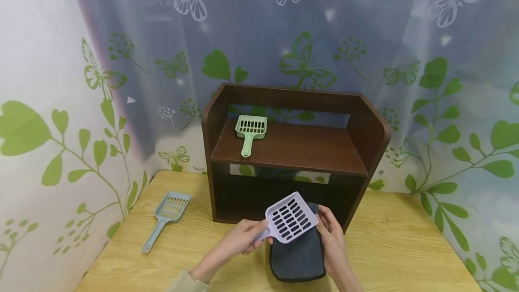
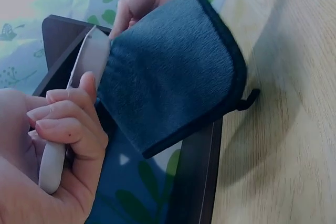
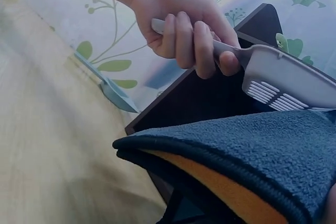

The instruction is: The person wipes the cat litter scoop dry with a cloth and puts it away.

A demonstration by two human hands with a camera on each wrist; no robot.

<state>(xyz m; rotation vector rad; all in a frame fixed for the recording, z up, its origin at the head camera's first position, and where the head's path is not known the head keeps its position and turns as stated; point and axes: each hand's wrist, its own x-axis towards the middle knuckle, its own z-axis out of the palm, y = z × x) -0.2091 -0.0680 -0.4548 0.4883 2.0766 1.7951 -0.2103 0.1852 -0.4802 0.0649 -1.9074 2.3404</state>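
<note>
My left hand (image 1: pixel 248 237) grips the handle of a lilac slotted litter scoop (image 1: pixel 293 218), its fingers curled round it in the right wrist view. A folded dark grey-blue cloth (image 1: pixel 298 258) with black edging hangs from my right hand (image 1: pixel 333 238), which pinches it along its right side. The scoop's head overlaps the cloth's upper part in the head view. Between the cloth's folds an orange inner face (image 3: pixel 220 182) shows in the right wrist view. My right hand is mostly hidden behind the cloth in the left wrist view.
A dark brown two-tier shelf (image 1: pixel 292 148) stands behind my hands. On its upper board lies a green litter scoop (image 1: pixel 251 130), at the left. A blue litter scoop (image 1: pixel 168 213) rests on the wooden table (image 1: pixel 405 247), left of the shelf. A patterned curtain (image 1: pixel 259 26) encloses the back and sides.
</note>
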